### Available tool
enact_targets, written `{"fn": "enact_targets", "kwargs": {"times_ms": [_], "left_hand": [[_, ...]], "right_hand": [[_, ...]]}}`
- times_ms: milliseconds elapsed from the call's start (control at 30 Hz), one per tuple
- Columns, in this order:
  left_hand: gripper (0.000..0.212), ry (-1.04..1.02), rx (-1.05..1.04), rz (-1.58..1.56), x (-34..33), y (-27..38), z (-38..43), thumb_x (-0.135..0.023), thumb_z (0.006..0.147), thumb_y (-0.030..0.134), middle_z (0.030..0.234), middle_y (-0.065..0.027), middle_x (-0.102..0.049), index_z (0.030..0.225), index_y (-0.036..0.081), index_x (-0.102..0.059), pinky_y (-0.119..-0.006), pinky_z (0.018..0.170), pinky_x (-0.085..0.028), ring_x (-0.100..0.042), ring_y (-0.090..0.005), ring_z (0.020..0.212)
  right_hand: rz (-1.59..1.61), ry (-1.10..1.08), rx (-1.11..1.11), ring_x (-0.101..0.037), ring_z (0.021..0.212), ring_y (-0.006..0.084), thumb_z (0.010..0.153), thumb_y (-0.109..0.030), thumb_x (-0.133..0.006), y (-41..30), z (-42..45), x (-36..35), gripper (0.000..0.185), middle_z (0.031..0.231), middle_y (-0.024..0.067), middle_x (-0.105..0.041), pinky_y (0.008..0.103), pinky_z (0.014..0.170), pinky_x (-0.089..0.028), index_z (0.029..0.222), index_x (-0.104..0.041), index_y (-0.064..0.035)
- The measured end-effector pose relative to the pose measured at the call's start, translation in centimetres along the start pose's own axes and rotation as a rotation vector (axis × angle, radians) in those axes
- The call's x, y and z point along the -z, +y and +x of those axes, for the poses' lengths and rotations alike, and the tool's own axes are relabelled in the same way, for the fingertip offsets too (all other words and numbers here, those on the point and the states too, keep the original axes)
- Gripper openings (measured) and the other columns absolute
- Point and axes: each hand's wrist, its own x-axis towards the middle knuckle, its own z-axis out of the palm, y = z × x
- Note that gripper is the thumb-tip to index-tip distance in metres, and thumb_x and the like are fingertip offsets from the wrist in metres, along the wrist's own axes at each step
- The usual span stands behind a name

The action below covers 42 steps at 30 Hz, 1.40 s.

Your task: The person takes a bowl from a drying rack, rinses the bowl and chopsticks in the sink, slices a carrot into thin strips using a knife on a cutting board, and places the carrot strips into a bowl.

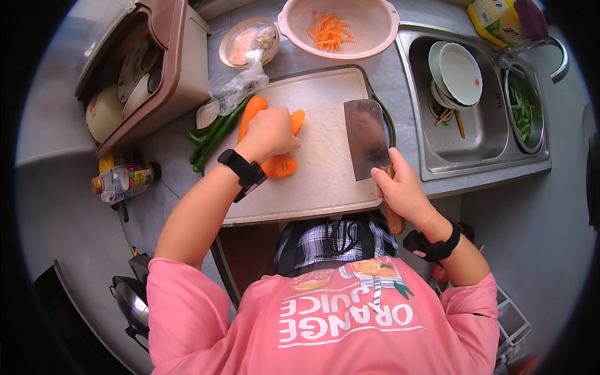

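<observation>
My right hand (pixel 401 190) grips the wooden handle of a cleaver (pixel 365 140), whose broad blade lies over the right side of the white cutting board (pixel 328 187). My left hand (pixel 272 131) is curled over the carrots on the board's left part, its fingertips hidden beneath it. A whole-looking carrot (pixel 251 108) shows beyond that hand. One cut carrot piece (pixel 297 122) sticks out beside its fingers, and overlapping carrot slices (pixel 280 167) lie just below it. Long green peppers (pixel 222 133) rest along the board's left edge.
Carrot strips (pixel 329 33) lie in a pink colander (pixel 375 40) behind the board, beside a bowl of raw meat (pixel 248 40) and a crumpled plastic bag (pixel 239 84). Stacked bowls (pixel 461 72) stand in the sink (pixel 492 145) at right. A dish cabinet (pixel 187 61) and bottles (pixel 129 180) are at left.
</observation>
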Motion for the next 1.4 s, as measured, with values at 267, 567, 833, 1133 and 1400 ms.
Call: {"fn": "enact_targets", "kwargs": {"times_ms": [267,567,833,1133,1400], "left_hand": [[0.037,0.025,0.09,-0.279,-0.3,7.1,2.7,-0.069,0.063,0.027,0.082,-0.0202,-0.065,0.084,-0.003,-0.062,-0.038,0.069,-0.052,-0.064,-0.0334,0.076],[0.034,-0.116,0.181,-0.887,-0.5,3.5,2.9,-0.061,0.084,0.023,0.08,-0.0131,-0.063,0.1,-0.006,-0.053,-0.027,0.057,-0.052,-0.063,-0.0168,0.066],[0.022,-0.019,0.29,-1.143,-4.0,5.4,1.4,-0.058,0.087,0.016,0.079,-0.009,-0.06,0.096,-0.002,-0.05,-0.027,0.056,-0.052,-0.061,-0.0148,0.066],[0.023,0.234,0.317,-1.178,-6.9,6.4,1.2,-0.058,0.087,0.016,0.085,-0.0092,-0.06,0.099,-0.003,-0.051,-0.026,0.063,-0.054,-0.061,-0.0145,0.07],[0.024,0.448,0.253,-0.853,-7.7,7.0,1.1,-0.056,0.088,0.021,0.071,-0.0117,-0.063,0.092,-0.003,-0.055,-0.031,0.06,-0.048,-0.061,-0.0183,0.064]], "right_hand": [[-0.194,0.008,0.029,-0.05,0.054,0.0307,0.081,-0.014,-0.055,-0.7,0.3,0.6,0.023,0.059,0.0187,-0.051,0.0401,0.051,-0.039,0.09,-0.042,0.0028],[-0.235,-0.017,0.073,-0.055,0.068,0.0449,0.081,-0.013,-0.052,-1.3,0.0,0.1,0.024,0.067,0.0255,-0.055,0.05,0.063,-0.043,0.089,-0.039,0.0042],[-0.321,-0.007,0.189,-0.055,0.074,0.0478,0.083,-0.011,-0.05,-1.1,-0.1,-0.3,0.021,0.083,0.0288,-0.055,0.0519,0.067,-0.045,0.092,-0.038,0.0033],[-0.448,-0.089,0.231,-0.056,0.073,0.0471,0.083,-0.01,-0.049,-1.8,0.2,-1.0,0.021,0.083,0.0299,-0.055,0.0513,0.066,-0.047,0.093,-0.038,0.005],[-0.51,-0.121,0.179,-0.056,0.073,0.0481,0.084,-0.01,-0.048,-2.4,0.1,-1.3,0.021,0.084,0.0309,-0.055,0.052,0.066,-0.046,0.093,-0.037,0.0054]]}}
